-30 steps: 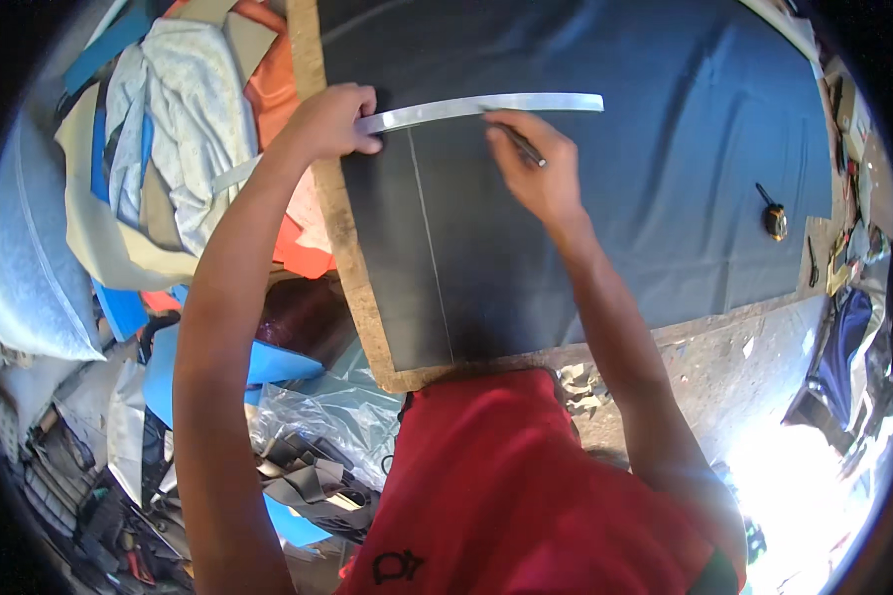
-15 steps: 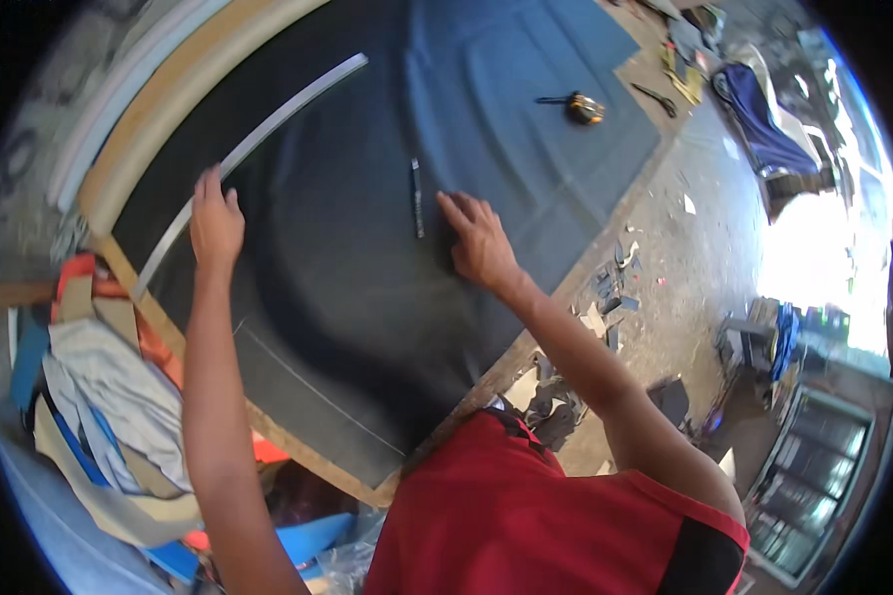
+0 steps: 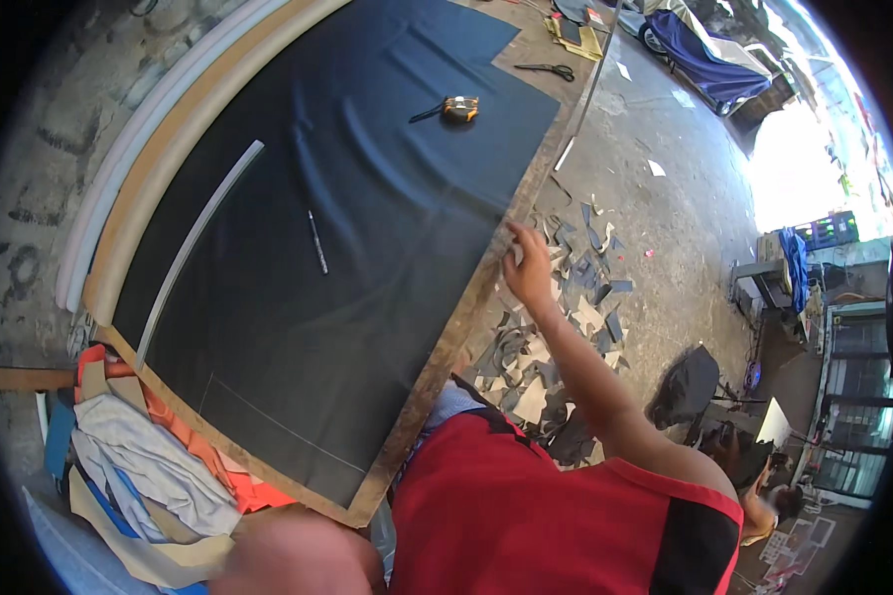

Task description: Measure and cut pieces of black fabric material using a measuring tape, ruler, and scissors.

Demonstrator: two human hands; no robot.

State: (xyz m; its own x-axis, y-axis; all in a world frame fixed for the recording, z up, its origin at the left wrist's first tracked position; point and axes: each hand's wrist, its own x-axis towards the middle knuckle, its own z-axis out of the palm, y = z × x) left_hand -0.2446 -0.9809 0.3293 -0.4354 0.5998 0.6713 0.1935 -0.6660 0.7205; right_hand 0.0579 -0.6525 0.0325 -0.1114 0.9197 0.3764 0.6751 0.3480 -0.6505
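Note:
My right hand [image 3: 526, 263] is at the right edge of the table [image 3: 445, 347], fingers loosely bent and apart, holding nothing visible. My left arm [image 3: 293, 560] is a blur at the bottom edge; its fingers cannot be made out. Black sheet material [image 3: 387, 248] covers the tabletop, with white drawn lines near its lower end. A long pale straight strip [image 3: 198, 233] lies on its left part, and a pen [image 3: 317, 241] lies right of that. A tape measure [image 3: 460, 109] rests farther up the sheet; scissors [image 3: 556, 71] lie on the board beyond it.
Material rolls [image 3: 129, 188] line the table's left side. Fabric pieces [image 3: 149, 456] pile at lower left. Offcuts [image 3: 556, 367] litter the floor [image 3: 665, 248] on the right. A covered wheeled object [image 3: 695, 50] stands at upper right. Another person [image 3: 759, 511] is at lower right.
The pen was released onto the sheet, and my left hand left the strip, dropping into a blur. My right hand moved to the table's edge. The view swung toward the floor on the right.

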